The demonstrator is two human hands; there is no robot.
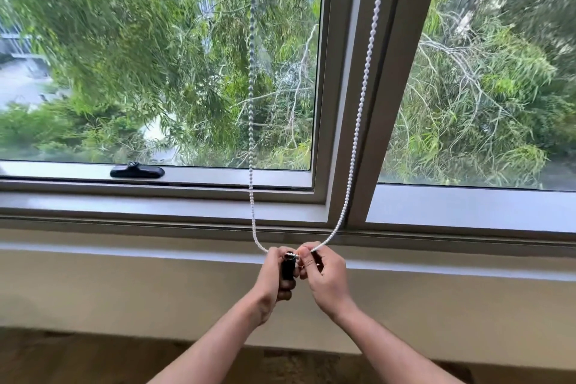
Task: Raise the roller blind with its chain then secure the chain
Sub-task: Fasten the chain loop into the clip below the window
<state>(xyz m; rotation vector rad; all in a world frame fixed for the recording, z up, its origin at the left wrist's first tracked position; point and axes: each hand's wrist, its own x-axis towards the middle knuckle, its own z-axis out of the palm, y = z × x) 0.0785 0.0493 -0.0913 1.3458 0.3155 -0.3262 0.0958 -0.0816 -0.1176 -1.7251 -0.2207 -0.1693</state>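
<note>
A white beaded chain (358, 121) hangs in a loop from above the frame; one strand runs down in front of the left pane, the other along the centre mullion. The loop's bottom meets a small black chain holder (288, 266) on the wall below the sill. My left hand (274, 277) is wrapped around that holder and the chain's left end. My right hand (324, 274) pinches the chain's right strand just beside the holder's top. The blind itself is out of view above.
A grey window frame with a centre mullion (352, 103) and sill (156, 206) spans the view. A black window latch (137, 170) sits on the left sash's bottom rail. Beige wall lies below the sill, wooden floor at the bottom. Trees fill the glass.
</note>
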